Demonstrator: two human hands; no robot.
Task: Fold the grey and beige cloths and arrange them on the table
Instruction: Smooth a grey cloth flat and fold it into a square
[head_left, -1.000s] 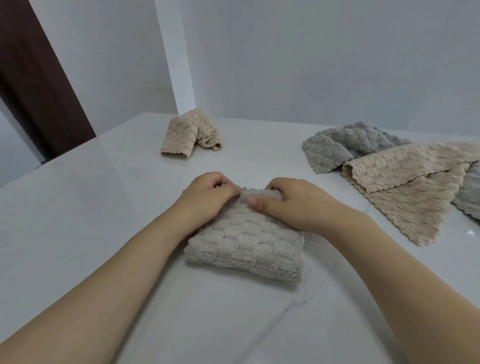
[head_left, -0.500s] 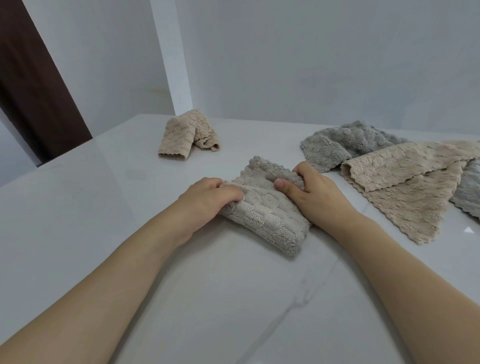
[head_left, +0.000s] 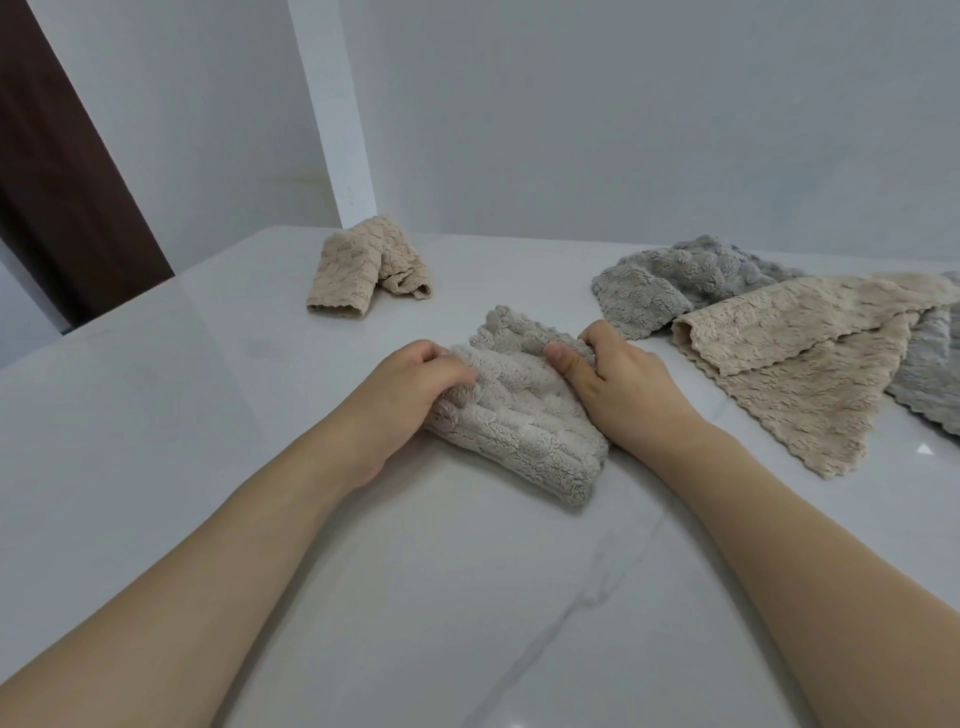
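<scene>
A folded grey-beige fluffy cloth (head_left: 524, 431) lies at the middle of the white table (head_left: 156, 415), tilted diagonally. My left hand (head_left: 410, 384) grips its left side with curled fingers. My right hand (head_left: 618, 379) grips its right side, thumb on top. A folded beige cloth (head_left: 358, 270) rests at the far left of the table. At the right lie unfolded cloths: a grey one (head_left: 670, 283), a beige one (head_left: 810, 364) spread over it, and another grey one (head_left: 935, 374) at the edge of view.
White walls stand behind the table, with a white pillar (head_left: 332, 130) at the back corner. A dark brown door (head_left: 57, 187) is at the far left beyond the table's left edge.
The cloth between my hands has been turned from lying flat and square to a diagonal, and its far end has bunched up. Both hands kept their hold and shifted slightly away from me.
</scene>
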